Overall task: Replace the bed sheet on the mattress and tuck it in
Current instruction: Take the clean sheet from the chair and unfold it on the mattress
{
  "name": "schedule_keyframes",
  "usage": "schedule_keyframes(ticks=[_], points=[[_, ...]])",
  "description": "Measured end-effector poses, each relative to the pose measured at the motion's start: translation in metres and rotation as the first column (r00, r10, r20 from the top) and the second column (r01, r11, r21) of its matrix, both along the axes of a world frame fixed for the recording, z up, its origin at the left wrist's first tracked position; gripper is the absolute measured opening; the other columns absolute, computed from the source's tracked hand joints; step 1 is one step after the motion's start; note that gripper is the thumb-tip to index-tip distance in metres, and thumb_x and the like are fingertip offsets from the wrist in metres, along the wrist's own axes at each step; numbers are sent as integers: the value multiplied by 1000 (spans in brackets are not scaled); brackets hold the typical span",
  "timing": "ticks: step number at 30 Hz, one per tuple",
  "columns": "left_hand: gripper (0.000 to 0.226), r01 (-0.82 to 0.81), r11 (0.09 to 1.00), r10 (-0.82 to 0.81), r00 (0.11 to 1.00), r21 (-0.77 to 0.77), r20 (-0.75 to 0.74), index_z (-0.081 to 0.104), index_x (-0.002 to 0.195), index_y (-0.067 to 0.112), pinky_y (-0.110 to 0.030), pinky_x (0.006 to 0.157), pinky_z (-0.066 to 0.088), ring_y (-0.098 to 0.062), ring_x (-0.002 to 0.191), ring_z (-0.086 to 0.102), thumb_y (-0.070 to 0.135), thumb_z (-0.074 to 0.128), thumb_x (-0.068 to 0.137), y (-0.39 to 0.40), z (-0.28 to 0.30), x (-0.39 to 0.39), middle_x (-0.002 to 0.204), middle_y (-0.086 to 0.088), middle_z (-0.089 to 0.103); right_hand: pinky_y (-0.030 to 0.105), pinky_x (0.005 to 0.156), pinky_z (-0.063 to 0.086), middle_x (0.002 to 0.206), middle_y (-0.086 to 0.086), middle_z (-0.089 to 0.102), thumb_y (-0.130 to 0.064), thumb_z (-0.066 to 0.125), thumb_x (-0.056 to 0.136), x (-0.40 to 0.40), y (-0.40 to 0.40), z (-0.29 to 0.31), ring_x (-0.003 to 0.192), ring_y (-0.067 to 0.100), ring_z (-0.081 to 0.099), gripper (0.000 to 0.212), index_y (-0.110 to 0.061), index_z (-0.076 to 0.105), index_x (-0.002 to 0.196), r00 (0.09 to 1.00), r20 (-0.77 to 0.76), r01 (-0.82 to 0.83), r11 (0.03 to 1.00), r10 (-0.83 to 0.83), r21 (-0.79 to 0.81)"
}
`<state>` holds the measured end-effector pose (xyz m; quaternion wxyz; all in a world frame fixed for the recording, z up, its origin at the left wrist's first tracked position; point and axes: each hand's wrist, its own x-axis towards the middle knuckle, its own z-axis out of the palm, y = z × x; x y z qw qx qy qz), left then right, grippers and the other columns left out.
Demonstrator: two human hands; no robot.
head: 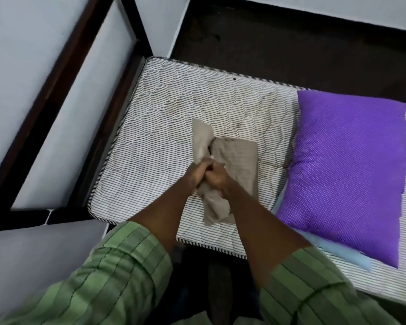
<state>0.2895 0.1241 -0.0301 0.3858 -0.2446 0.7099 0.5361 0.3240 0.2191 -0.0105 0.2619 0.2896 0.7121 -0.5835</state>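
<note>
A folded beige bed sheet [237, 158] lies on the bare striped quilted mattress [164, 118], near its front edge. Both my hands meet over the sheet's left part. My left hand [198, 173] grips a bunched fold of the sheet, and my right hand [217, 178] grips the cloth right beside it, the two hands touching. One flap of the sheet stands up behind my hands and another hangs below them. The mattress has no sheet spread on it.
A purple dotted pillow [347, 174] lies on the mattress to the right, with a pale blue cloth [342, 252] under its near edge. A dark wooden bed frame [63, 73] and grey wall stand at the left. Dark floor [291, 43] lies beyond the mattress.
</note>
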Motion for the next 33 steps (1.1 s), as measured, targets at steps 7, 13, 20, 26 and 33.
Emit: schedule_keyframes(ticks=[7, 13, 20, 26, 33], points=[[47, 326, 742, -485, 864, -586, -133, 51, 137, 13, -44, 100, 49, -37, 126, 59, 34, 61, 96, -38, -18, -4, 132, -17, 62, 36, 96, 55, 115, 1, 71, -32, 75, 74, 15, -7, -30, 107, 22, 66, 49, -19, 73, 121, 998, 67, -25, 967, 9, 255], [82, 455, 656, -657, 737, -602, -158, 35, 147, 29, -49, 98, 50, -34, 124, 59, 56, 70, 77, -63, -39, -7, 132, -7, 61, 45, 106, 46, 147, 14, 47, -26, 65, 94, 8, -20, -60, 131, 34, 50, 68, -14, 34, 153, 967, 203, -194, 964, 156, 184], [68, 151, 463, -643, 735, -874, -214, 19, 162, 9, -48, 123, 22, -37, 150, 28, 19, 49, 102, -91, -76, -23, 166, -20, 22, 39, 96, 54, 124, 14, 66, -19, 72, 76, -4, -37, -135, 114, 31, 66, 65, -9, 59, 139, 991, 69, -121, 986, 114, 119], [55, 440, 477, -841, 479, -760, -251, 54, 137, 16, -43, 99, 43, -35, 126, 53, 29, 58, 83, -67, -121, 21, 139, -11, 51, 43, 99, 50, 127, 13, 55, -19, 71, 77, -13, -11, -138, 123, 34, 51, 46, -11, 60, 122, 976, 75, -209, 773, 206, 599], [49, 395, 824, -519, 814, -407, -261, 59, 123, 1, -38, 88, 45, -37, 110, 59, 20, 51, 79, 2, -172, 35, 117, -19, 64, 41, 114, 32, 152, 25, 33, -37, 74, 90, -2, 25, -202, 140, 40, 36, 87, 5, 24, 149, 897, 256, -440, 682, 360, 585]])
